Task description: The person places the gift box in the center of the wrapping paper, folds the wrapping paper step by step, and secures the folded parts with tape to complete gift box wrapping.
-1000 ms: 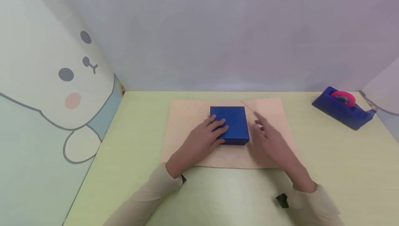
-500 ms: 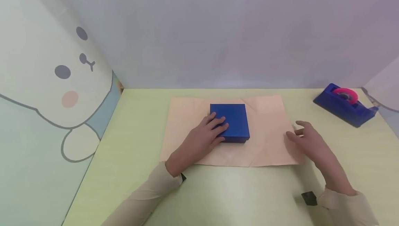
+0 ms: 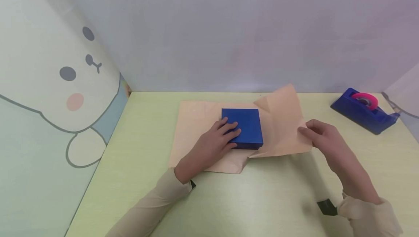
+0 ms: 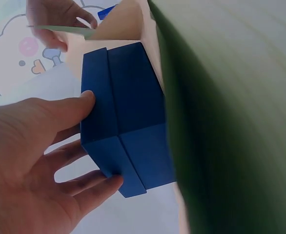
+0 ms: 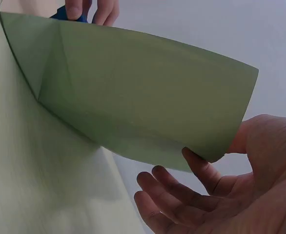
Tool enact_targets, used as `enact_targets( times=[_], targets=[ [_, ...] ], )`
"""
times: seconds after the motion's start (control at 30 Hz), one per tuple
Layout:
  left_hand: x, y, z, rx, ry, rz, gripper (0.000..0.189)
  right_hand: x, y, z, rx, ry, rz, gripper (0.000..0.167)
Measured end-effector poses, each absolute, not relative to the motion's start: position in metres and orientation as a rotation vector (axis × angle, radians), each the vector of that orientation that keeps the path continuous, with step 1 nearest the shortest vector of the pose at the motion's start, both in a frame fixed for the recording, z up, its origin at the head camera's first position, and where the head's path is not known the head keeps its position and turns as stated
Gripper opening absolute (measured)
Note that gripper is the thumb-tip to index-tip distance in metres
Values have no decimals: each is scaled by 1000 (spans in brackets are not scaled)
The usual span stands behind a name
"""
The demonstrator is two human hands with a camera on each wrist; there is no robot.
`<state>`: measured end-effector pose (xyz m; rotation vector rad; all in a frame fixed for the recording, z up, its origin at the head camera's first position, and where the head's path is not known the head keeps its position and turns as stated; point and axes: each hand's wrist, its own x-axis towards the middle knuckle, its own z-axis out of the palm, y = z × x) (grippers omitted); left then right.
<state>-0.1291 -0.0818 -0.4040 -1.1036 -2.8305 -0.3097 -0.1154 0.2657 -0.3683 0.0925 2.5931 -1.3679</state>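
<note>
A blue lidded box (image 3: 247, 126) sits on a sheet of paper (image 3: 193, 120), peach on its upper face and green underneath. My left hand (image 3: 209, 146) rests on the left part of the lid with fingers spread; in the left wrist view its thumb and a fingertip touch the lid's edges. My right hand (image 3: 322, 139) pinches the paper's right edge between thumb and index finger. That side of the paper is raised off the table and bends upward beside the box. In the right wrist view the lifted green underside (image 5: 148, 92) shows, the other fingers loosely curled below it.
A blue tape dispenser (image 3: 363, 115) with a pink roll (image 3: 366, 100) stands at the table's back right. The pale yellow-green table (image 3: 229, 204) meets a plain wall (image 3: 209, 37) behind, and a panel with a cartoon animal (image 3: 49, 84) rises on the left.
My right hand has moved right from beside the box to the paper's right edge, gripped it and lifted that side. The left hand and box stay in place.
</note>
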Motion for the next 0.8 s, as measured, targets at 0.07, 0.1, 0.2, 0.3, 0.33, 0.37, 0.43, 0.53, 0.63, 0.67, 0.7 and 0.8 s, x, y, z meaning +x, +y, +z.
enact_targets(
  times=[0.07,0.1,0.2,0.3,0.33,0.37,0.43,0.53,0.63,0.67,0.7,0.8],
  targets=[
    [-129,-82,-404,-1104,-2824,-315,44,-115,261,-364,58,2565,-1442,31],
    [-129,-82,-404,-1104,-2821,-318,44,-115,258,-362,45,2557,-1468,30],
    [-129,-83,-405,-1107,-2814,-330,44,-116,248,-357,27,2540,-1515,28],
    [-130,-83,-406,-1113,-2812,-341,44,-117,236,-352,20,2514,-1544,27],
    [-130,-84,-406,-1114,-2811,-350,44,-118,232,-350,13,2512,-1547,27],
    [-130,-84,-406,-1116,-2811,-353,44,-119,228,-349,5,2511,-1548,27],
    [-130,-84,-406,-1119,-2807,-358,45,-121,222,-347,-12,2521,-1543,27],
    [-130,-84,-407,-1122,-2806,-364,45,-124,216,-345,-18,2557,-1526,26],
    [-131,-83,-408,-1122,-2809,-349,45,-123,216,-346,7,2596,-1502,28],
    [-131,-82,-408,-1120,-2810,-339,45,-122,217,-346,17,2596,-1501,29],
    [-131,-82,-409,-1118,-2811,-327,45,-122,218,-346,27,2597,-1496,30],
    [-130,-81,-408,-1105,-2811,-292,44,-121,218,-347,39,2570,-1505,34]
  ],
)
